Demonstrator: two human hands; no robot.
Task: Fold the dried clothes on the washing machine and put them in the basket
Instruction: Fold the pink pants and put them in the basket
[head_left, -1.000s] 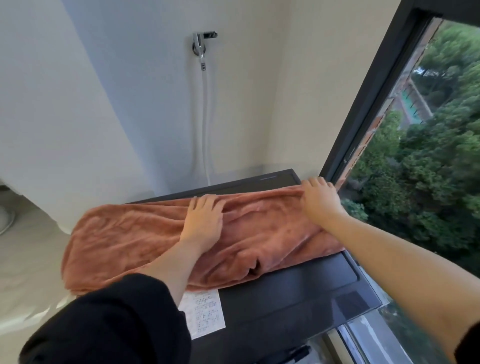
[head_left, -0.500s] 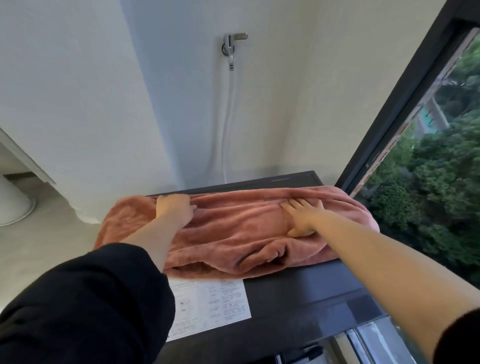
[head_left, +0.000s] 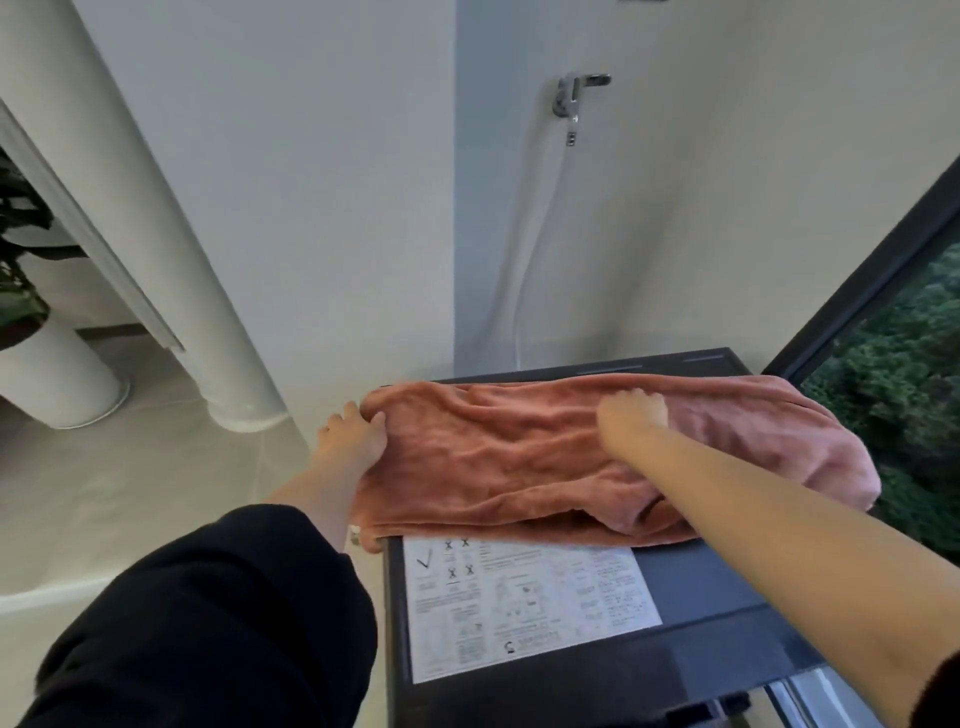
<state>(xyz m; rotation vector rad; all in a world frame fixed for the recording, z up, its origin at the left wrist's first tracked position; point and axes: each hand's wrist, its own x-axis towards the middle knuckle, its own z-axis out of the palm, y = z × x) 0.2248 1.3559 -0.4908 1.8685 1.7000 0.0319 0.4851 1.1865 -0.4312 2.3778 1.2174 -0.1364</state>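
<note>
Mid-fold, by the look of it: towel (head_left: 545, 462) lying across the washer (head_left: 727, 597) as a long rumpled band, doubled lengthwise at least once but not yet folded short. Left hand (head_left: 353, 434) pinched on the towel's left end, right hand (head_left: 631, 410) pressed flat, fingers spread, near its middle. Left to do: further folds, then the basket (none in view).

Both arms wear a black top of soft, matte fabric with no print or marking to be seen. The left sleeve (head_left: 208, 618) is loose and bulky, bunched in folds and pushed up so the forearm is bare down to the left hand (head_left: 353, 439). The right sleeve (head_left: 940, 693) shows only as a dark edge at the frame corner, the forearm bare to the right hand (head_left: 631, 413).
</note>
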